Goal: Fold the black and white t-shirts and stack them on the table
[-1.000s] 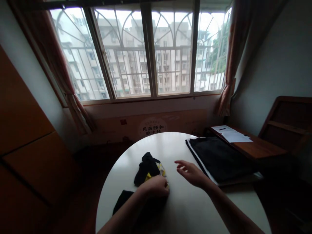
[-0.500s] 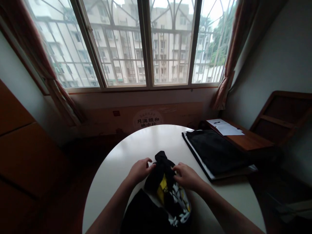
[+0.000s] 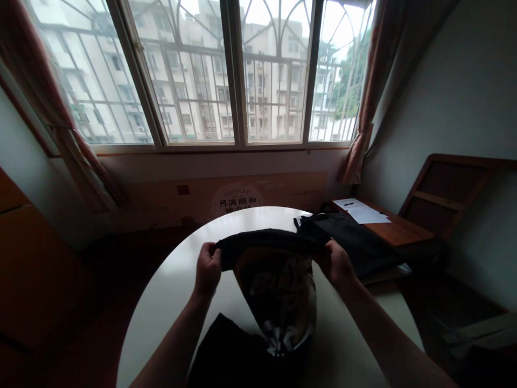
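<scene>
A black garment with a printed pattern and pale lettering (image 3: 278, 291) is stretched between my hands above a round white table. At its upper left corner my left hand (image 3: 208, 268) is closed, pinching the black edge. My right hand (image 3: 338, 263) grips the upper right corner the same way. The edge between them is taut and slightly arched. Lower down, the cloth narrows to a bunched black-and-white patterned part. A plain black piece of cloth (image 3: 226, 350) lies at the near edge; whether it belongs to the same garment I cannot tell.
Folded black cloth (image 3: 351, 237) with a pale layer beneath lies on the right of the white table (image 3: 161, 323). Beyond it, a wooden chair (image 3: 412, 229) holds white paper (image 3: 365, 212) and a pen. A cardboard panel (image 3: 194, 199) stands below the barred window.
My hands have moved apart and up, spreading the bunched garment into a wide sheet. Its lettering now shows, and the yellow part is no longer visible. The view has shifted slightly right.
</scene>
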`<state>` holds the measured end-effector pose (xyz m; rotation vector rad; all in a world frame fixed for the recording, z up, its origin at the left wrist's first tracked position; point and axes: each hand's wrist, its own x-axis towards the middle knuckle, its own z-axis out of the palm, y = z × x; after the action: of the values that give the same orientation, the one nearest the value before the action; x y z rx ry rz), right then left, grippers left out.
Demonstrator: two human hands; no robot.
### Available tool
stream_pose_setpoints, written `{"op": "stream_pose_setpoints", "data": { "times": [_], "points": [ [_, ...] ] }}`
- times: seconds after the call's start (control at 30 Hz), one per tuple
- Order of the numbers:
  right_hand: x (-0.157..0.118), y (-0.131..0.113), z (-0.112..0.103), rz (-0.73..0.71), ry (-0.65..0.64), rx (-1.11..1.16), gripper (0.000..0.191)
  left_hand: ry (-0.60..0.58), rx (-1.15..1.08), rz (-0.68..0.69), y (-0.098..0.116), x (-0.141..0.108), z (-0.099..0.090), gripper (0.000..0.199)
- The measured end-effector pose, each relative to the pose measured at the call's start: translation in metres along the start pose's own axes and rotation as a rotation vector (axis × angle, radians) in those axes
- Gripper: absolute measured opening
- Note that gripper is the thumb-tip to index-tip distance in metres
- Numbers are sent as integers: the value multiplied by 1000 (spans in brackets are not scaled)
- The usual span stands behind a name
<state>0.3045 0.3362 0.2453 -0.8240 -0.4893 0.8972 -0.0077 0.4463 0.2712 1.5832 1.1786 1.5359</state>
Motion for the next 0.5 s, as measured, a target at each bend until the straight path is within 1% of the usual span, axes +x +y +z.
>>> {"op": "stream_pose_setpoints", "data": {
  "times": [0.03, 0.07, 0.13, 0.23, 0.33, 0.4, 0.43, 0.47, 0.5],
  "points": [
    [4, -4, -3, 57, 9, 87, 12, 70, -119, -28, 1, 5, -3, 25],
    [8, -6, -6, 102, 8, 138, 10, 108, -218, -60, 1, 8, -6, 29],
    [12, -11, -11, 145, -4, 178, 5, 123, -348, -117, 2, 11, -11, 36],
    [9, -16, -10, 120, -29, 204, 3, 107, -435, -182, 4, 13, -11, 39],
    [-1, -23, 1, 65, -22, 254, 16, 152, -423, -246, 11, 19, -7, 36],
    [-8, -26, 10, 27, -23, 238, 25, 176, -403, -268, 21, 18, -6, 31],
    [-11, -27, 13, 17, -38, 207, 30, 164, -406, -270, 28, 14, -8, 28],
    [-14, -27, 16, 12, -58, 172, 35, 125, -419, -268, 35, 5, -12, 26],
    [-17, -26, 19, 10, -83, 141, 40, 61, -441, -262, 42, -8, -18, 22]
  ]
}}
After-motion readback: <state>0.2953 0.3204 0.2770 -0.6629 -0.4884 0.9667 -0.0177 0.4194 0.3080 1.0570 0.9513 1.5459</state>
